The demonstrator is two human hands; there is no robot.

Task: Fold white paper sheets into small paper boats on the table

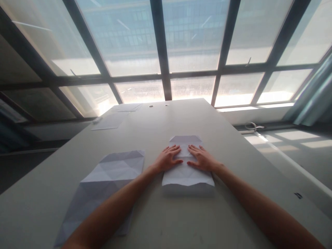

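A folded sheet of white paper (185, 176) lies on the white table (166, 121) in front of me. Its far corners are folded in, and its near edge lifts off the tabletop. My left hand (169, 158) presses flat on the left side of this sheet, fingers spread. On the right side rests my right hand (201, 157), also flat with its fingers apart. Between the two hands a strip of paper with a crosswise crease shows. A larger creased sheet of paper (111, 171) lies to the left, partly hidden under my left forearm.
Flat white sheets (109, 121) lie at the table's far left, with a small object (97, 120) beside them. Two round holes pierce the far end of the table. Large windows (192, 34) stand beyond it. A cable coil (251, 126) and a curtain (311, 97) are at right.
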